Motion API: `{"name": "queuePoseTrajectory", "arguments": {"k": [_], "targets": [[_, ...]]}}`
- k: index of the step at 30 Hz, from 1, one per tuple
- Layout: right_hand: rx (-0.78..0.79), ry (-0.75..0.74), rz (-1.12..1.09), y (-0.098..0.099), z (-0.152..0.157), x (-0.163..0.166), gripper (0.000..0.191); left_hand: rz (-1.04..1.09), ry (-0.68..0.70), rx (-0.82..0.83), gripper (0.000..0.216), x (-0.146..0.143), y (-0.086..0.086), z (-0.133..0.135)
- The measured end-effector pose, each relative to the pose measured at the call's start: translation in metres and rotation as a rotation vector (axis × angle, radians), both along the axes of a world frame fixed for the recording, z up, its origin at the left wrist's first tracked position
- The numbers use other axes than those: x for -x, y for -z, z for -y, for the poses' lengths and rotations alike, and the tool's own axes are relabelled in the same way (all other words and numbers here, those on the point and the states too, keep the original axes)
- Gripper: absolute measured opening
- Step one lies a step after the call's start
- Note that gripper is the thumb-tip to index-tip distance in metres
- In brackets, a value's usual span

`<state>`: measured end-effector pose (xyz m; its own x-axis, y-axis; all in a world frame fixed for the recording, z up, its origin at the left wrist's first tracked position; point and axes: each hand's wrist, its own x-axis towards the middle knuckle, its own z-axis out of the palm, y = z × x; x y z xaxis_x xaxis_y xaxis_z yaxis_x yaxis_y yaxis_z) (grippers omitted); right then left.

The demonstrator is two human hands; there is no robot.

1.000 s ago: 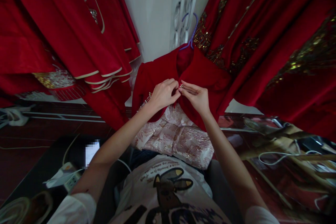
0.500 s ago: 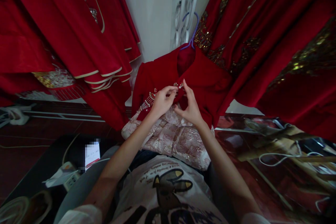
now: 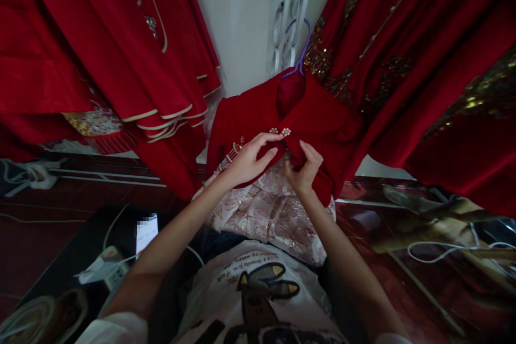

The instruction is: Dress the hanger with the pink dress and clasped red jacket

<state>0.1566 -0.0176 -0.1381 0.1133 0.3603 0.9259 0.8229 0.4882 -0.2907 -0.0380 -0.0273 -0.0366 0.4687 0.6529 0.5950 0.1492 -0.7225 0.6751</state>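
A red jacket [image 3: 322, 118] hangs in front of me on a purple hanger [image 3: 297, 48]. A small pearl clasp [image 3: 281, 131] sits fastened at its front opening. My left hand [image 3: 250, 158] lies on the left front panel just below the clasp, fingers spread and touching the cloth. My right hand [image 3: 304, 169] curls its fingers around the lower edge of the right front panel. A beaded tassel [image 3: 231, 153] dangles by my left wrist. Under the jacket a pink and gold brocade skirt [image 3: 270, 215] falls onto my lap.
Red embroidered garments hang close on the left [image 3: 100, 54] and right [image 3: 423, 64]. A white wall with an ornate white rack [image 3: 288, 11] lies behind. A power strip with cables [image 3: 108, 271] rests on a dark surface at lower left. White cords [image 3: 443, 250] trail at right.
Both hands have dropped from the clasp to the panels below it. The clasp now sits uncovered. My right hand has closed on the lower red edge.
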Motion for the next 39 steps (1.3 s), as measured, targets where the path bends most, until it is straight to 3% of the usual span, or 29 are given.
{"name": "queuePoseTrajectory", "arguments": {"k": [3, 7, 11, 14, 19, 23, 25, 28, 30, 32, 34, 35, 39], "targets": [[0.032, -0.037, -0.086, -0.006, 0.006, -0.01, 0.047, -0.041, -0.007, -0.043, 0.034, -0.013, 0.008, -0.001], [0.247, -0.096, -0.365, -0.027, 0.008, -0.019, 0.032, -0.116, -0.141, -0.103, 0.043, -0.017, 0.029, 0.008], [0.426, -0.316, -0.656, -0.061, 0.013, -0.037, 0.022, -0.262, -0.243, -0.146, 0.053, -0.01, 0.051, 0.024], [0.514, -0.495, -0.726, -0.086, 0.029, -0.05, 0.023, -0.287, -0.244, -0.13, 0.055, -0.005, 0.055, 0.027], [0.612, -0.654, -0.571, -0.118, 0.073, -0.034, 0.028, -0.239, -0.171, -0.124, 0.06, -0.008, 0.045, 0.021], [0.704, -0.723, -0.309, -0.123, 0.088, -0.004, 0.036, -0.19, -0.068, -0.076, 0.061, -0.01, 0.046, 0.017], [0.697, -0.648, -0.149, -0.117, 0.084, 0.005, 0.036, -0.217, 0.028, 0.021, 0.049, -0.004, 0.048, 0.015], [0.559, -0.38, 0.053, -0.108, 0.074, 0.008, 0.029, -0.226, 0.095, 0.195, 0.022, 0.015, 0.049, 0.009], [0.44, -0.215, 0.101, -0.105, 0.07, 0.006, 0.023, -0.163, -0.049, 0.192, 0.017, 0.032, 0.049, -0.001], [0.421, -0.176, 0.068, -0.105, 0.069, 0.004, 0.018, -0.075, -0.33, 0.097, 0.015, 0.047, 0.051, -0.015], [0.523, -0.301, -0.033, -0.105, 0.07, 0.006, 0.015, 0.01, -0.551, 0.033, 0.024, 0.056, 0.056, -0.029], [0.586, -0.392, -0.096, -0.104, 0.07, 0.007, 0.016, 0.04, -0.599, 0.035, 0.03, 0.058, 0.059, -0.035], [0.672, -0.669, -0.289, -0.093, 0.063, 0.019, 0.027, 0.097, -0.591, 0.074, 0.035, 0.05, 0.069, -0.048]]}}
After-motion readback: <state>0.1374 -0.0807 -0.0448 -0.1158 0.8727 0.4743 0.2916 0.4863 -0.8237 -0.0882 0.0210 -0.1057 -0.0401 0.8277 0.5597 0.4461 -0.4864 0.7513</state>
